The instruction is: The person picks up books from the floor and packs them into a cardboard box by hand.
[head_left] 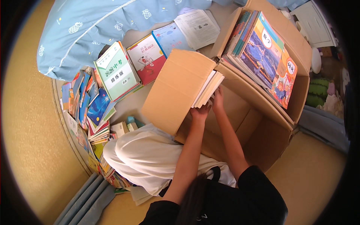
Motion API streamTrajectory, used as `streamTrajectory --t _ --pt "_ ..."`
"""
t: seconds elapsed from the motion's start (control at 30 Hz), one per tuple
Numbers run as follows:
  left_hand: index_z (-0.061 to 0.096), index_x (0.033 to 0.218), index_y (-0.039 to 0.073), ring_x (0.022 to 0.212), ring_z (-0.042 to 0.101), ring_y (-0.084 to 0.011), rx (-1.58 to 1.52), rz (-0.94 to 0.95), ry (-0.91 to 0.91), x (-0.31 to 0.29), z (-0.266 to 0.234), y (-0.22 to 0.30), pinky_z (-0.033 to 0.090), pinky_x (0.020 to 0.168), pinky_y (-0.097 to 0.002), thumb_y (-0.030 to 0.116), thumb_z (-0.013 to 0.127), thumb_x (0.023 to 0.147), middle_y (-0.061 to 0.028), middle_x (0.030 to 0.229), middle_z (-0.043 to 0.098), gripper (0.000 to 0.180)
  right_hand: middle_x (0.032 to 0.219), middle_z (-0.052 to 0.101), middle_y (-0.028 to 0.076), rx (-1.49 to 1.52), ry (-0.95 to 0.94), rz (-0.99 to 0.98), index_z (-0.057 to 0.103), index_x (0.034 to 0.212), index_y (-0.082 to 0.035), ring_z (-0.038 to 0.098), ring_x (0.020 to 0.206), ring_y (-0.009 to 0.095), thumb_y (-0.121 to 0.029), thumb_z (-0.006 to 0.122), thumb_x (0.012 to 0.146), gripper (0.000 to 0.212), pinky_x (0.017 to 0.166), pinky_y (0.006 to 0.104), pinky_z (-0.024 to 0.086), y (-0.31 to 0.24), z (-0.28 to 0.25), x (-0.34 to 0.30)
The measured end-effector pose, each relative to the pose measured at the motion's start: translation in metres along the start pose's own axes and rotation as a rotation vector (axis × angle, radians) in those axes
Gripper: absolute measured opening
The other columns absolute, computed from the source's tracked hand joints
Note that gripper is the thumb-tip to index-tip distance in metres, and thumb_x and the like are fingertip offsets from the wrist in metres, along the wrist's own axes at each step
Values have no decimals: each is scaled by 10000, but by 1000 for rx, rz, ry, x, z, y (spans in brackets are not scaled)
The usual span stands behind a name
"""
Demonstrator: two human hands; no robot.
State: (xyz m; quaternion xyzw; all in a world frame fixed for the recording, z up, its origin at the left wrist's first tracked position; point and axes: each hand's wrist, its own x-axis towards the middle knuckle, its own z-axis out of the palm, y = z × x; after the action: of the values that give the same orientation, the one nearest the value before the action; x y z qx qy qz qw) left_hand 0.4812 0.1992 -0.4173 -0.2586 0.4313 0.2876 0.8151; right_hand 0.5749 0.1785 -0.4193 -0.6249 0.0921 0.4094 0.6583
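A small stack of books (208, 88), page edges showing, tilts at the far left corner of an open cardboard box (258, 140). Both of my hands are closed on it. My left hand (200, 112) grips the near end, its fingers partly hidden by the books. Along the right edge, my right hand (217, 99) presses against the stack, fingertips mostly out of sight. A raised box flap (178, 88) stands left of the stack and hides part of it.
Beyond the open box, a second cardboard box (305, 88) holds upright books (262, 52). Book piles (118, 71) and a red-and-white book (147, 60) lie at the far left. Loose books (98, 107) heap beside my bent legs (146, 153). Blue patterned cloth (93, 26) hangs behind.
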Motion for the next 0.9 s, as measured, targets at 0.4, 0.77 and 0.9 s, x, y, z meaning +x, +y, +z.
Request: streamTrajectory --t 0.4,0.77,0.9 --pt "334 1259 160 1254 201 -256 -38 100 30 -32 7 7 85 986 -512 580 420 727 -65 1333 264 683 1310 281 164 -185 -69 -108 124 1339 -108 322 1171 305 -456 626 705 880 908 482 310 -46 41 -47" --pt "70 1353 168 1302 77 -246 62 188 108 -74 -1 -5 44 1000 -511 635 402 724 -105 1392 101 851 1263 371 137 -273 -131 -66 165 1330 -103 373 1137 283 -442 671 669 898 904 466 291 -68 43 -75" --pt "70 1351 142 1298 93 -259 150 199 79 -101 -6 -4 56 1004 -506 633 401 735 -147 1385 96 855 1248 404 136 -319 -180 -49 195 1323 -85 373 1147 274 -441 688 656 902 914 470 281 -71 36 -96"
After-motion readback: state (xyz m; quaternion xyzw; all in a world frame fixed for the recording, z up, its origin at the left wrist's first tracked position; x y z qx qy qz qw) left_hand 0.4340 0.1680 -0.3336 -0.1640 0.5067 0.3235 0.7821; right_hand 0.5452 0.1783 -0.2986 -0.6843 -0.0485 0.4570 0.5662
